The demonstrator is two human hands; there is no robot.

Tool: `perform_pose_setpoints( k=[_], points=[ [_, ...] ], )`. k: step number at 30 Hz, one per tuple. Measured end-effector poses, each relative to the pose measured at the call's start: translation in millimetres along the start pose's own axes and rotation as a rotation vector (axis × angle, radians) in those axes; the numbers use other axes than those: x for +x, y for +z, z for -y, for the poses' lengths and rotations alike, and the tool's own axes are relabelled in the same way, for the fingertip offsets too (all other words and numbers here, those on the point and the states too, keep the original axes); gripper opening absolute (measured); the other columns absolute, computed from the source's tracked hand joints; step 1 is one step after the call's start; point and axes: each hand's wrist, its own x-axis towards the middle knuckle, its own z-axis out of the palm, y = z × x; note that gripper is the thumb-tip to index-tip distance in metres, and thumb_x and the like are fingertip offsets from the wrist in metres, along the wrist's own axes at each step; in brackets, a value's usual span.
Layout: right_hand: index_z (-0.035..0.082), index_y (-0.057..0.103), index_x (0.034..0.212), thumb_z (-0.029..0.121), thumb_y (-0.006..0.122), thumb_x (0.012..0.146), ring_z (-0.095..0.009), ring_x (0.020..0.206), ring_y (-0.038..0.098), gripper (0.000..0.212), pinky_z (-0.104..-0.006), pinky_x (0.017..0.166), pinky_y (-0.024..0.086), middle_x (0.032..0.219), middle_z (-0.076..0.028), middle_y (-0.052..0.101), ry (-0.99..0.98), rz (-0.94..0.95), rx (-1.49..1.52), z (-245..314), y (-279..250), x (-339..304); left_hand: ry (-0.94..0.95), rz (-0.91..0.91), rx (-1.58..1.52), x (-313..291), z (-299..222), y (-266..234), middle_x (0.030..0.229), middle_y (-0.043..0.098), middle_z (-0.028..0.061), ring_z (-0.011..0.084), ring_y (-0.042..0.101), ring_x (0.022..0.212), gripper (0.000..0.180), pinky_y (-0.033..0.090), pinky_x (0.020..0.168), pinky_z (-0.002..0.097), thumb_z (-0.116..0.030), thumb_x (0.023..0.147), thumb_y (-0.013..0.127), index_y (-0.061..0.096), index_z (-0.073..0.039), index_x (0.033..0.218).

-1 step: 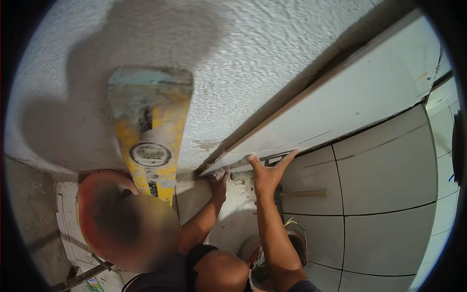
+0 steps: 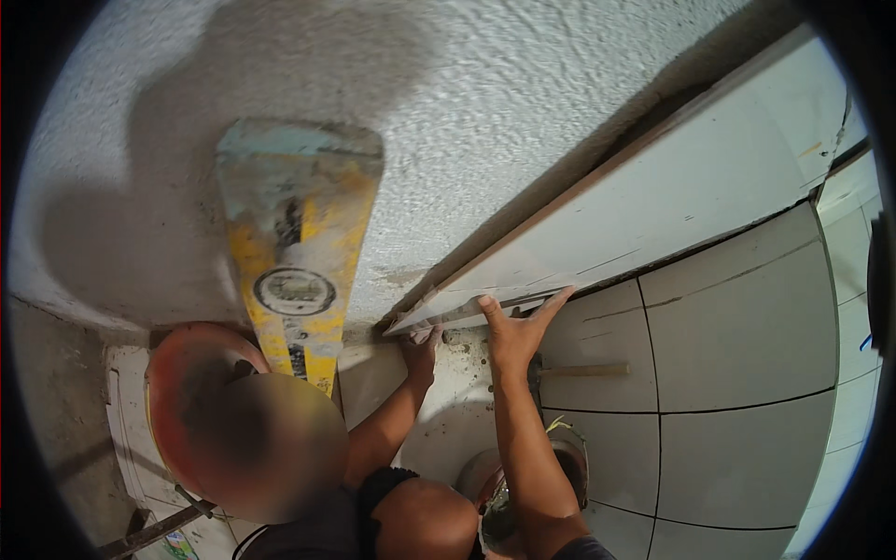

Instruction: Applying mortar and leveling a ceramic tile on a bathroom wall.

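Observation:
A long white tile (image 2: 644, 201) slants along the rough wall, its near left corner low beside the wall's foot. My left hand (image 2: 418, 353) reaches that corner, its fingers closed around the tile's lower edge and partly hidden there. Against the same lower edge rests my right hand (image 2: 515, 338), thumb and fingers spread wide, some fingertips out of sight under the edge. Left of my hands, a worn yellow spirit level (image 2: 297, 261) with a round window stands upright and tilted in front of the wall, smeared with grey dust.
An orange bucket (image 2: 201, 373), partly blurred, is at the left. Another bucket (image 2: 574, 462) sits behind my right forearm. A wooden handle (image 2: 588, 371) lies on grey floor tiles (image 2: 737, 317) at the right. My bent knee (image 2: 429, 523) is at the lower middle.
The spirit level's upper end has shifted slightly right. Both hands and the white tile look the same.

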Motion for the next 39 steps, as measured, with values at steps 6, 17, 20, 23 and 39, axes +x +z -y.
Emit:
perform_pose_setpoints(
  k=[6,17,20,23,39],
  points=[
    [-0.008,-0.006,0.136,0.042,0.081,0.057,-0.035,0.135,-0.001,0.128,-0.0408,0.109,0.006,0.142,-0.029,-0.003,-0.088,-0.013,-0.110,3,-2,2,0.025,-0.040,0.089,8,6,-7,0.116,0.048,0.0103,0.0182,0.049,0.104,0.067,0.043,0.088,0.0300,-0.016,0.070,0.077,0.038,-0.001,0.122],
    [-0.007,-0.004,0.136,0.042,0.079,0.061,-0.036,0.135,0.001,0.122,-0.0415,0.109,0.009,0.142,-0.029,-0.003,-0.046,0.008,-0.015,11,1,-7,-0.094,0.036,0.006,10,3,-14,0.112,0.052,0.0096,0.0167,0.053,0.101,0.048,0.042,0.089,0.0293,-0.013,0.077,0.070,0.043,-0.001,0.114],
    [-0.008,-0.003,0.136,0.042,0.079,0.062,-0.036,0.135,0.001,0.121,-0.0417,0.109,0.009,0.142,-0.029,-0.003,-0.057,0.018,0.020,12,3,-10,-0.109,0.045,0.012,12,5,-16,0.115,0.051,0.0099,0.0171,0.052,0.102,0.051,0.041,0.090,0.0294,-0.015,0.076,0.071,0.043,-0.001,0.116],
    [-0.008,-0.003,0.136,0.041,0.079,0.062,-0.036,0.135,0.000,0.121,-0.0418,0.109,0.009,0.143,-0.028,-0.003,-0.064,0.025,-0.014,12,5,-12,-0.138,0.030,0.012,12,7,-16,0.119,0.049,0.0104,0.0181,0.051,0.105,0.056,0.040,0.091,0.0297,-0.017,0.076,0.071,0.041,-0.001,0.120],
    [-0.007,0.010,0.136,0.033,0.074,0.070,-0.033,0.132,0.015,0.100,-0.0375,0.107,0.015,0.141,-0.027,0.012,-0.167,-0.049,-0.060,5,2,-12,-0.161,0.012,-0.048,6,-4,-10,0.123,0.047,0.0099,0.0197,0.046,0.112,0.060,0.035,0.094,0.0303,-0.019,0.076,0.071,0.040,0.000,0.123]
  ],
)
